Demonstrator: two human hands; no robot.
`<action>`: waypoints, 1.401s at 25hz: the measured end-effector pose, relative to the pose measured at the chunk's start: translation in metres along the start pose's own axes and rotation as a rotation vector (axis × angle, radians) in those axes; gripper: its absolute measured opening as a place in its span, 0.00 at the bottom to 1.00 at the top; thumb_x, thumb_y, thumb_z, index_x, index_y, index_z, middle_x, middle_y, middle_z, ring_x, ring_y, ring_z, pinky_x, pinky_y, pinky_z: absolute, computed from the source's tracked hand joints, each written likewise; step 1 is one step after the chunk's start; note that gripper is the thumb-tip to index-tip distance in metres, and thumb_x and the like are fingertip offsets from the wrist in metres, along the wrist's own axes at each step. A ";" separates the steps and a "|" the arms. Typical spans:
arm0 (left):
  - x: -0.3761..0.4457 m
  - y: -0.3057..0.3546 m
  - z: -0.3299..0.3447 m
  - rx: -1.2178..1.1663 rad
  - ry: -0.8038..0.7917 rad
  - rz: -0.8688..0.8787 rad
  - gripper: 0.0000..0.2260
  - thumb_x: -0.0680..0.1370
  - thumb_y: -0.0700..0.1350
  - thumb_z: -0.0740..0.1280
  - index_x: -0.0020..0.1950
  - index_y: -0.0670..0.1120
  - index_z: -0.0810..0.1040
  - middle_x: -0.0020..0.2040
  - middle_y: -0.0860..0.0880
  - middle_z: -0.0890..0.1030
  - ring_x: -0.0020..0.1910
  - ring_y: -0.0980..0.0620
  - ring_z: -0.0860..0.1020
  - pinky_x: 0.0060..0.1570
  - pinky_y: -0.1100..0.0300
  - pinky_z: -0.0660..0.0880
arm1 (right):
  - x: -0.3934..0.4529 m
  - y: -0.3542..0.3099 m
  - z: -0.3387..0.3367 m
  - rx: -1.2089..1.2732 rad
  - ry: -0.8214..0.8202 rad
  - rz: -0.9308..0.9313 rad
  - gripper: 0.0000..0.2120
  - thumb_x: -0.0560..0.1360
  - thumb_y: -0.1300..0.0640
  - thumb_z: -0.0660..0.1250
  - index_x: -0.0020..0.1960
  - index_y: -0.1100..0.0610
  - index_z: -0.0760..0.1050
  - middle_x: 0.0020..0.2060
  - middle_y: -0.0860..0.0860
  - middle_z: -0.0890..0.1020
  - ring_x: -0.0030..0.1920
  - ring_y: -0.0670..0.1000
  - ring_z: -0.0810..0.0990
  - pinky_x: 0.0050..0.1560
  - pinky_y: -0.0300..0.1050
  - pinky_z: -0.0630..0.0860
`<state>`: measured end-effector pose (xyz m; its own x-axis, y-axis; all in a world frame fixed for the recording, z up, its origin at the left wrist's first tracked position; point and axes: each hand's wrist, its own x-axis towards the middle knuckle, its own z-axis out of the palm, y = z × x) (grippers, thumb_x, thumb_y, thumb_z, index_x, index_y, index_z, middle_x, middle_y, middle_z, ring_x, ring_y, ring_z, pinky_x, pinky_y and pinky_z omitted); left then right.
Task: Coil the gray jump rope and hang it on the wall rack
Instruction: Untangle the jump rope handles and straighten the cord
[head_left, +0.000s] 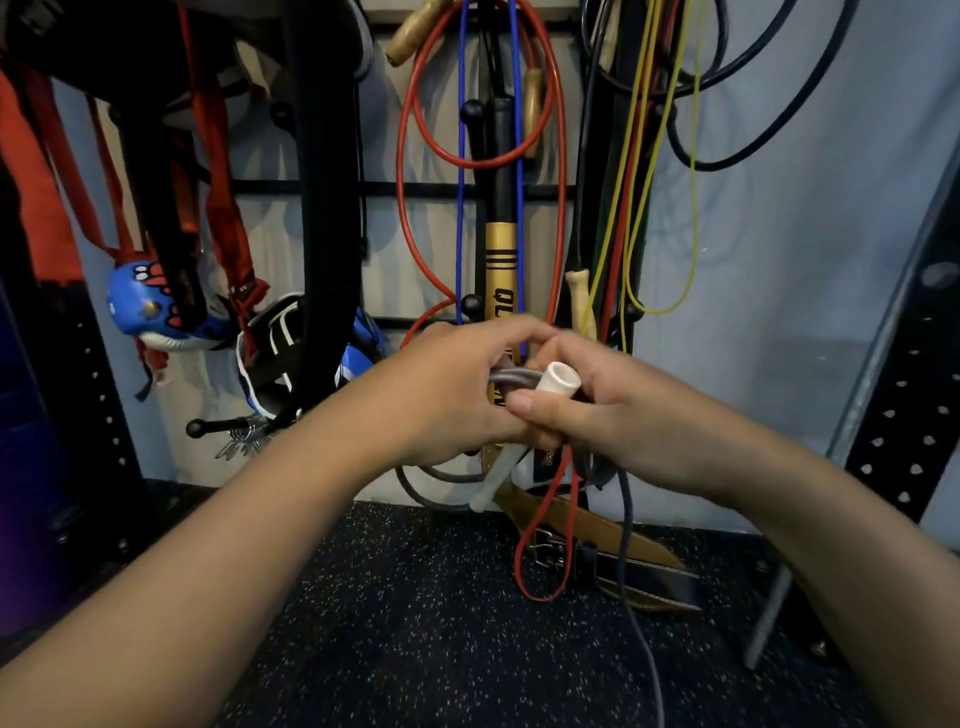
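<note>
**Both hands bunch the gray jump rope in front of the crowded rack**

Nearest, the speckled dark floor (415, 623) lies open between the two forearms, crossed only by a loose strand of the gray jump rope (641, 639) trailing toward the bottom edge. A red cord loop (543, 561) hangs down onto it, beside a leather belt (613, 540) lying at the foot of the wall.

Above the floor the hands meet. The left hand (441, 395) is curled around gathered gray loops; the right hand (613, 410) pinches a white handle (558, 382) with thumb and fingers, its open end facing the camera. A second white handle (493, 480) juts down below the left hand.

Behind them the wall rack (415, 188) is packed: a gold and black bat (500, 249) hangs at center, ringed by red and blue cords, with yellow cords (660, 208) to the right and boxing gloves (150, 306) to the left. A perforated steel upright (904, 415) closes the right edge.
</note>
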<state>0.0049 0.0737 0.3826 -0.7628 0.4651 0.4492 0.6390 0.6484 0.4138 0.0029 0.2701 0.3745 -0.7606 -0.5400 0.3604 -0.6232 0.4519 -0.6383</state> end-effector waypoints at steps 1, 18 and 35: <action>0.001 -0.001 -0.001 -0.062 -0.001 0.009 0.33 0.71 0.51 0.80 0.72 0.61 0.70 0.51 0.50 0.88 0.51 0.51 0.85 0.54 0.45 0.81 | 0.002 -0.001 -0.002 0.037 0.021 0.010 0.10 0.80 0.46 0.70 0.54 0.47 0.70 0.31 0.46 0.81 0.30 0.41 0.75 0.35 0.43 0.70; 0.010 -0.022 0.011 -1.397 0.593 -0.095 0.14 0.76 0.47 0.71 0.60 0.45 0.84 0.54 0.48 0.87 0.20 0.60 0.66 0.18 0.70 0.65 | -0.011 0.008 0.018 0.437 0.314 0.084 0.27 0.67 0.27 0.64 0.53 0.45 0.85 0.36 0.45 0.77 0.27 0.39 0.71 0.30 0.33 0.67; -0.008 -0.012 -0.021 -0.608 0.200 -0.205 0.22 0.70 0.50 0.78 0.64 0.53 0.81 0.58 0.52 0.87 0.58 0.52 0.86 0.54 0.61 0.82 | -0.018 0.006 -0.030 0.473 0.287 0.042 0.14 0.85 0.51 0.62 0.43 0.54 0.76 0.25 0.42 0.71 0.21 0.40 0.65 0.22 0.29 0.63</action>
<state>0.0059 0.0494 0.3909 -0.8791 0.2103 0.4277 0.4697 0.2299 0.8524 0.0071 0.3037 0.3841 -0.8432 -0.2832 0.4570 -0.4923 0.0651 -0.8680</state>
